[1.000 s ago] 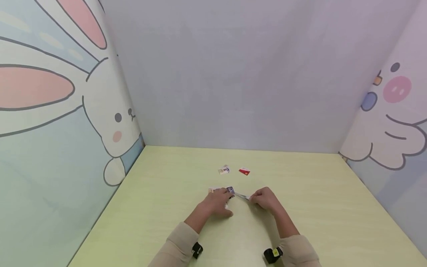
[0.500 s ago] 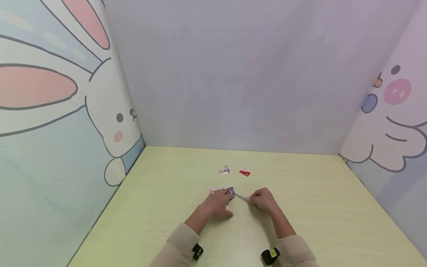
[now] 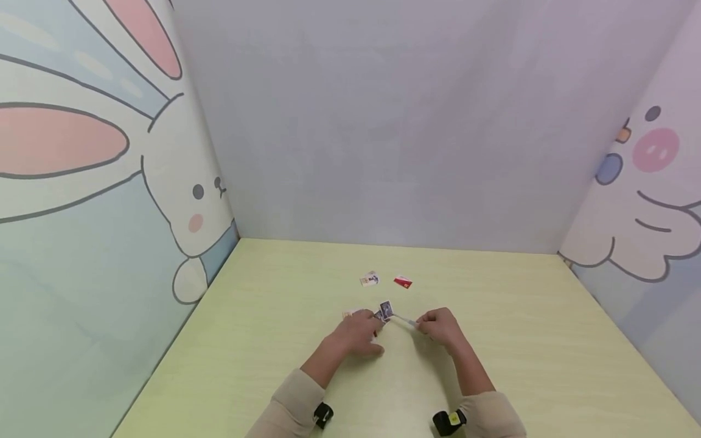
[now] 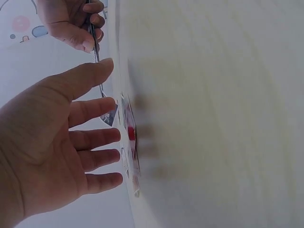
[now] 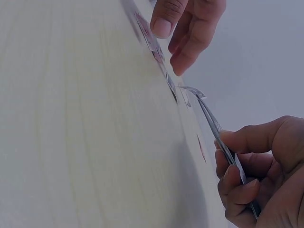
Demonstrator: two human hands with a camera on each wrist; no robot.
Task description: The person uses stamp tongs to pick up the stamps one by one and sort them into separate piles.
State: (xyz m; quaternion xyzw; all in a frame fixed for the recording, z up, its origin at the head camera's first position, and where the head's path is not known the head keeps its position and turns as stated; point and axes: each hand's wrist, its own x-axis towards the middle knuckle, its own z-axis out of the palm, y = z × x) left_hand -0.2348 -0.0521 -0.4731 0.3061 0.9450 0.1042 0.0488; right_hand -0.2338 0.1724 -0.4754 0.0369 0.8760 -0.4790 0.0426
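My right hand (image 3: 440,326) pinches a pair of metal tweezers (image 5: 211,118) between thumb and fingers. At the tweezers' tips is a small dark, stamp-like picture slip (image 3: 386,309) with a white border, tilted up at the edge of a group of similar slips (image 4: 131,135). My left hand (image 3: 358,333) reaches over that group from the left, palm down, with fingers extended and thumb spread. Its fingertips lie right at the slips and hide most of them in the head view. A red patch shows on one slip in the left wrist view.
Farther back on the pale yellow table (image 3: 493,292) lie a few light printed slips (image 3: 369,278) and a red-and-white slip (image 3: 403,281). A grey curtain (image 3: 383,152) closes off the back, with cartoon-printed panels (image 3: 109,292) on both sides.
The dark slip has shifted right and away from the group with the tweezers, turning more upright. My right hand has moved slightly right; my left hand stays almost still.
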